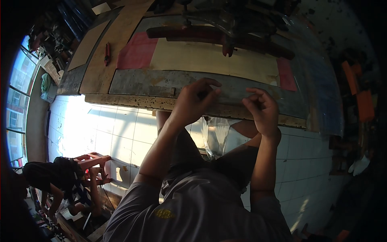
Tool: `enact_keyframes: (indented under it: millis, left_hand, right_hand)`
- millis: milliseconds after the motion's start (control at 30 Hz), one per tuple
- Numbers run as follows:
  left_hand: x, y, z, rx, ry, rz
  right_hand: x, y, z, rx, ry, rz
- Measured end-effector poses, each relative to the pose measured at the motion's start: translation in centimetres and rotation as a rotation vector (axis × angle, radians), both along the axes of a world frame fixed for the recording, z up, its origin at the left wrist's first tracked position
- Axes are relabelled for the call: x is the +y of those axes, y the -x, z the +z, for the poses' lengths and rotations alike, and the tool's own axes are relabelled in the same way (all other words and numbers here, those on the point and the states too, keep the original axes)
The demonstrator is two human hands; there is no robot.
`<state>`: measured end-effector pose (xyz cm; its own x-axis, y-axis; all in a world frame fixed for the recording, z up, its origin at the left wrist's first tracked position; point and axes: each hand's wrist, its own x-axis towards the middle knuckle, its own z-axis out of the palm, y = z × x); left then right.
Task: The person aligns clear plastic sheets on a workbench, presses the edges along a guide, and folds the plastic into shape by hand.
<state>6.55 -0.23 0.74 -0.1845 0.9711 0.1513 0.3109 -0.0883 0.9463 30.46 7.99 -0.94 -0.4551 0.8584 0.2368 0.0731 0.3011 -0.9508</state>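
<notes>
My left hand (194,101) hovers over the front edge of the workbench (133,100), its fingers curved and a gap showing between thumb and index fingertip. To its right, my right hand (263,109) is raised with fingers half curled and the thumb apart from them. I see nothing held in either hand. Beyond them a long pale yellow sheet (213,60) lies on a grey board (149,80), with a red piece (137,50) at its left end and another red piece (286,74) at its right. Close to my left hand is a small brownish block (173,91).
A dark frame or clamp bar (193,34) spans above the sheet. A red-handled cutter (107,54) rests on a brown board at the left. Clear plastic (217,135) hangs between my knees. Another person (56,177) bends beside a red stool (92,159) at lower left.
</notes>
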Motion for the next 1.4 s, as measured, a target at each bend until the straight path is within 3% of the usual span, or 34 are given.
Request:
enact_keyframes:
  millis: [100,200,400,600,733,933,1167,1300,1400]
  left_hand:
    - [-0.9,-0.4,0.6,0.104,-0.044,0.034]
    - [-1.2,-0.2,0.2,-0.079,0.003,0.011]
    - [-0.8,1.1,1.5,-0.070,0.127,0.030]
    - [-0.1,1.6,0.7,0.086,0.024,0.058]
    - [1.3,2.4,1.2,0.278,-0.070,0.045]
    - [7.7,4.8,0.5,0.480,-0.203,0.023]
    - [12.7,6.5,-1.7,0.920,-0.386,-0.023]
    - [12.0,6.1,-0.9,1.007,-0.312,-0.029]
    - [11.9,6.1,-0.7,1.107,-0.416,-0.052]
  right_hand:
    - [0.3,-0.1,-0.4,0.023,-0.015,-0.023]
    - [0.2,0.1,-0.5,0.066,0.007,-0.021]
    - [0.1,0.3,-0.1,0.029,0.025,-0.014]
    - [0.1,0.8,0.8,-0.061,0.009,-0.042]
    - [1.6,2.1,2.0,-0.105,-0.064,-0.085]
    - [8.0,5.2,2.9,-0.391,-0.250,-0.070]
    - [12.8,6.6,0.9,-0.402,-0.569,-0.059]
    - [12.0,6.7,0.8,-0.450,-0.641,-0.100]
    - [11.0,7.1,2.0,-0.468,-0.706,-0.107]
